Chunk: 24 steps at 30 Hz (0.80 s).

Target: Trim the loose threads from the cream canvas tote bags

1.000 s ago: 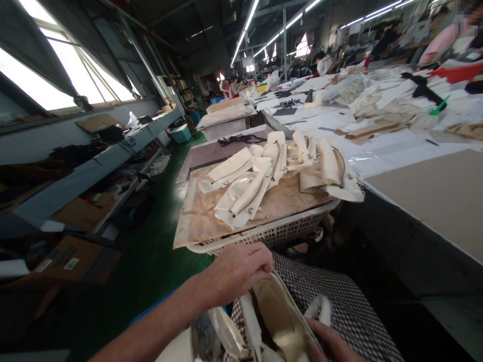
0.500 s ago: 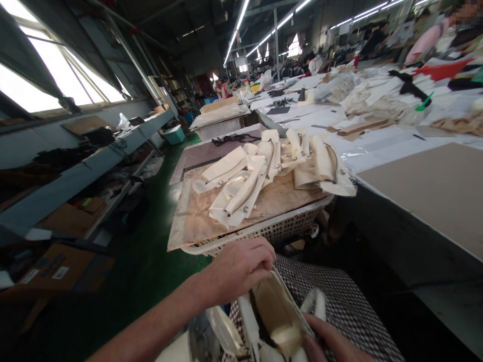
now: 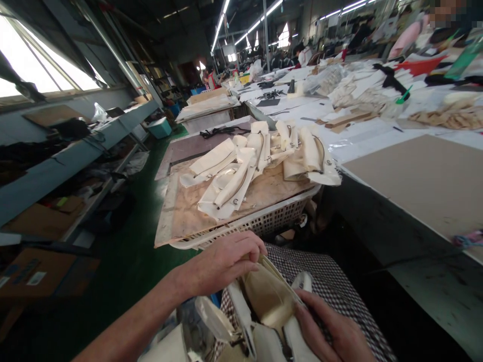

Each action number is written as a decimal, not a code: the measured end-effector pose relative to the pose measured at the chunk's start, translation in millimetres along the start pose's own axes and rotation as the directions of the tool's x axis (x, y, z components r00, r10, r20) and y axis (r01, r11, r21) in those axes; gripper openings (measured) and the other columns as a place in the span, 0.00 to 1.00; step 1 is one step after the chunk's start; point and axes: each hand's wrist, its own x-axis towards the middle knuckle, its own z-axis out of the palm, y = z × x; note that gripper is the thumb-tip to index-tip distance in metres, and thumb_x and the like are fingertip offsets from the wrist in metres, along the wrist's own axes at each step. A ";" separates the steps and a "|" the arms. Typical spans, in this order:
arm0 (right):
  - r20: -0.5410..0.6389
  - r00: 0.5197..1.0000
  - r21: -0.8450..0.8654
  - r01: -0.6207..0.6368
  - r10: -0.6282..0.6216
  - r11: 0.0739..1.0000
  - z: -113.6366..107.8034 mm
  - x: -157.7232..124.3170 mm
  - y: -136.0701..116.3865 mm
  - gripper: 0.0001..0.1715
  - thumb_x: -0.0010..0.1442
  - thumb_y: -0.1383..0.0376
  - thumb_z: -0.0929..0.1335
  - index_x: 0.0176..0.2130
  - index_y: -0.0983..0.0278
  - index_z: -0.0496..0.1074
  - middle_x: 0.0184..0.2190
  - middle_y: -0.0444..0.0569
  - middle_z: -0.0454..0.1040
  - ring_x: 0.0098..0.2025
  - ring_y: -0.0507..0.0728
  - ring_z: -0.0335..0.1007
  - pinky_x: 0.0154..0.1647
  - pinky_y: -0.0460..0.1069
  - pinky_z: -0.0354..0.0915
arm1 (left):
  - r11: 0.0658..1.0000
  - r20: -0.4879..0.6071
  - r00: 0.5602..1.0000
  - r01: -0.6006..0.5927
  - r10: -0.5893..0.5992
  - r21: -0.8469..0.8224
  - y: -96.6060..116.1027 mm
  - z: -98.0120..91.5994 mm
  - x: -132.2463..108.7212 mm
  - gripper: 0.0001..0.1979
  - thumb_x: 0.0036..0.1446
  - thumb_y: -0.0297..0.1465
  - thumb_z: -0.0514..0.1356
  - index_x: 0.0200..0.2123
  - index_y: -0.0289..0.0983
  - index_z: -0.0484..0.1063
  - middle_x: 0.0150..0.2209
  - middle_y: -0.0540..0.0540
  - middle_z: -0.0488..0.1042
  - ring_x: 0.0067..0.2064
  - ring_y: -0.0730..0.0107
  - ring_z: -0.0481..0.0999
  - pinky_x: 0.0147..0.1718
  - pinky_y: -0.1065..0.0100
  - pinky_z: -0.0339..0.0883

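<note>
A cream handbag [image 3: 267,294] with a tan lining sits over my lap, its mouth open towards me. Its far upper edge is pinched in the closed fingers of my left hand [image 3: 236,256]. My right hand [image 3: 330,324] grips the near right side, with the thumb along the rim and the other fingers partly hidden. Beside that hand a pale strap loop [image 3: 303,281] sticks up. Another cream piece in clear plastic [image 3: 213,319] lies to the left of the bag. Checkered cloth [image 3: 320,269] covers my lap.
Several cream bag pieces with zippers [image 3: 241,176] are piled on a brown board [image 3: 181,211] over a plastic basket [image 3: 260,226]. A worktable [image 3: 415,176] stands at the right. Shelves [image 3: 113,136] line the left wall. A person's pink sleeve [image 3: 405,40] shows at upper right.
The view has shifted, so the pile and table sit further left. My right hand has come up along the bag's side and shows more. My left hand keeps its pinch on the edge.
</note>
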 end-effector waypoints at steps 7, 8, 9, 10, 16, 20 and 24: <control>0.153 0.988 0.087 0.014 -0.027 0.996 -7.0 1.5 7.3 0.21 0.65 0.52 0.63 0.51 0.57 0.75 0.43 0.46 0.82 0.44 0.56 0.80 0.44 0.42 0.72 | 0.998 -0.012 1.000 -0.002 0.003 0.065 -2.4 5.4 5.6 0.03 0.60 0.25 0.62 0.34 0.36 0.70 0.42 0.47 0.72 0.45 0.69 0.72 0.46 0.68 0.65; 0.159 0.987 0.086 0.021 -0.034 0.996 -7.3 1.3 9.3 0.21 0.65 0.53 0.63 0.51 0.57 0.75 0.44 0.46 0.81 0.45 0.57 0.79 0.46 0.43 0.72 | 0.997 -0.014 1.000 -0.016 0.017 0.077 -2.0 6.0 7.1 0.04 0.61 0.25 0.61 0.32 0.36 0.70 0.42 0.47 0.73 0.44 0.69 0.73 0.46 0.69 0.65; 0.159 0.986 0.078 0.033 -0.045 0.996 -7.4 1.1 11.3 0.21 0.66 0.53 0.63 0.52 0.58 0.74 0.45 0.47 0.81 0.46 0.57 0.79 0.47 0.43 0.72 | 0.995 -0.017 0.999 -0.035 0.037 0.091 -1.5 6.7 8.6 0.05 0.61 0.25 0.60 0.32 0.36 0.71 0.42 0.46 0.73 0.44 0.69 0.73 0.46 0.69 0.65; 0.155 0.986 0.067 0.049 -0.059 0.997 -7.3 0.9 13.2 0.22 0.66 0.54 0.63 0.53 0.58 0.74 0.47 0.47 0.80 0.47 0.57 0.78 0.48 0.44 0.72 | 0.993 -0.020 0.998 -0.057 0.059 0.105 -1.2 7.4 10.2 0.05 0.62 0.25 0.60 0.32 0.36 0.71 0.42 0.46 0.73 0.45 0.69 0.73 0.46 0.69 0.65; 0.130 0.979 0.005 0.156 -0.156 0.988 -6.4 2.3 19.5 0.22 0.68 0.58 0.61 0.57 0.62 0.71 0.51 0.50 0.77 0.51 0.57 0.76 0.52 0.46 0.69 | 0.981 -0.049 0.991 -0.118 0.127 0.151 -2.1 12.3 16.3 0.06 0.63 0.26 0.58 0.32 0.36 0.70 0.42 0.46 0.75 0.45 0.68 0.73 0.47 0.68 0.65; 0.130 0.974 -0.027 0.188 -0.183 0.982 -6.0 3.9 23.3 0.21 0.68 0.60 0.61 0.56 0.62 0.71 0.51 0.51 0.78 0.49 0.56 0.77 0.52 0.46 0.70 | 0.984 -0.082 0.992 -0.077 0.092 0.163 -3.0 16.0 18.9 0.07 0.63 0.29 0.58 0.31 0.36 0.69 0.41 0.46 0.76 0.44 0.68 0.74 0.46 0.68 0.65; 0.151 0.963 0.037 0.218 -0.222 0.975 -8.2 8.1 23.3 0.20 0.67 0.62 0.63 0.56 0.62 0.71 0.51 0.50 0.77 0.50 0.55 0.76 0.53 0.44 0.68 | 0.980 -0.095 0.992 -0.059 0.078 0.188 -3.8 19.2 21.4 0.06 0.63 0.29 0.59 0.31 0.36 0.69 0.39 0.46 0.76 0.42 0.68 0.74 0.45 0.68 0.65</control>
